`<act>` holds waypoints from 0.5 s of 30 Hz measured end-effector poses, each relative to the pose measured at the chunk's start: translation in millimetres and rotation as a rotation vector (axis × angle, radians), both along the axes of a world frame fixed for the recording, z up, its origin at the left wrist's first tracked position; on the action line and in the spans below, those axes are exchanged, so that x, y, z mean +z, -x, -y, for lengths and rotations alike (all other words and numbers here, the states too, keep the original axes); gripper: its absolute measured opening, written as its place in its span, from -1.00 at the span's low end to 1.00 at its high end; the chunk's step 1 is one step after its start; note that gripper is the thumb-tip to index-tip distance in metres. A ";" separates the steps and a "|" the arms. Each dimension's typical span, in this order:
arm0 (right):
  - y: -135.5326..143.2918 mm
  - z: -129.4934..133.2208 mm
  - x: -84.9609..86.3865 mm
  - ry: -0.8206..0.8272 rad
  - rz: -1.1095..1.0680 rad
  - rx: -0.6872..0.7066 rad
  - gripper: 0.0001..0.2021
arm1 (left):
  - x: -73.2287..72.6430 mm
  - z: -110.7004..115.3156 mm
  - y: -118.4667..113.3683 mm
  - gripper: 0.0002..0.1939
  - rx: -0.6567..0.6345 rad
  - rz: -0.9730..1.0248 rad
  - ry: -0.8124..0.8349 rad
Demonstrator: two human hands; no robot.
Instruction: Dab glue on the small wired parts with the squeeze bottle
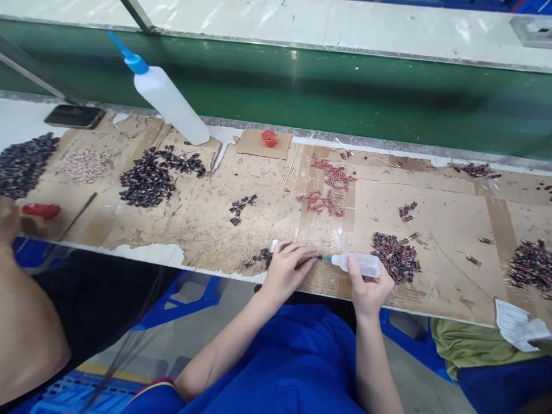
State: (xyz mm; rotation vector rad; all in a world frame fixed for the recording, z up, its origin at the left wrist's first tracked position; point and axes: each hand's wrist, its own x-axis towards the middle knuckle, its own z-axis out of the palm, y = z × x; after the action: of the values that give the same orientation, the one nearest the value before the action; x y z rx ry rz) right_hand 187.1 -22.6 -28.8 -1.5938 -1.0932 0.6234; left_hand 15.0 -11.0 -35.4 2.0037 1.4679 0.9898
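Observation:
My right hand [371, 292] is wrapped round a small clear squeeze bottle [361, 264], tipped on its side with its thin blue nozzle pointing left. My left hand [291, 264] has its fingers pressed together, pinching a tiny dark part [319, 257] at the tip of that nozzle. Whether nozzle and part touch, I cannot tell. Beside my left hand lies a small group of black parts [259, 259], partly hidden by the hand. A pile of black-and-red parts [395, 257] lies just right of my right hand. Loose red parts [321, 202] are spread beyond my hands.
A tall white bottle with a blue nozzle [172, 103] stands at the back left, near a phone [75, 116]. A small red cup [268, 138] sits on cardboard. Black parts [146, 178] are heaped at left. A co-worker's arm [26, 328] reaches in from the left.

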 end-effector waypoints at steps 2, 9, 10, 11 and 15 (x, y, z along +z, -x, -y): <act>-1.5 0.4 -1.9 0.023 0.029 0.022 -0.67 | 0.1 0.2 -0.4 -0.89 0.009 0.010 0.006; -2.7 -0.3 -4.3 0.041 0.053 0.062 -0.70 | -1.5 0.6 -0.2 -0.90 0.021 0.036 0.016; -2.5 -0.5 -4.2 0.046 0.055 0.065 -0.70 | -1.6 0.6 -0.2 -0.90 0.019 0.034 0.016; -2.2 -0.7 -4.1 0.048 0.057 0.065 -0.71 | -1.6 0.6 -0.3 -0.90 0.019 0.031 0.018; -0.9 -0.7 -4.0 0.038 0.040 0.014 -0.72 | -1.4 0.9 -0.4 -0.91 0.029 0.018 0.035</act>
State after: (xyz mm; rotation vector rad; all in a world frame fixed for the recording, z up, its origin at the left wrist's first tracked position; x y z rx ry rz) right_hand 188.0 -22.0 -32.8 -1.6385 -1.1289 0.6270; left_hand 15.4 -11.9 -36.8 1.9492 1.4983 0.9854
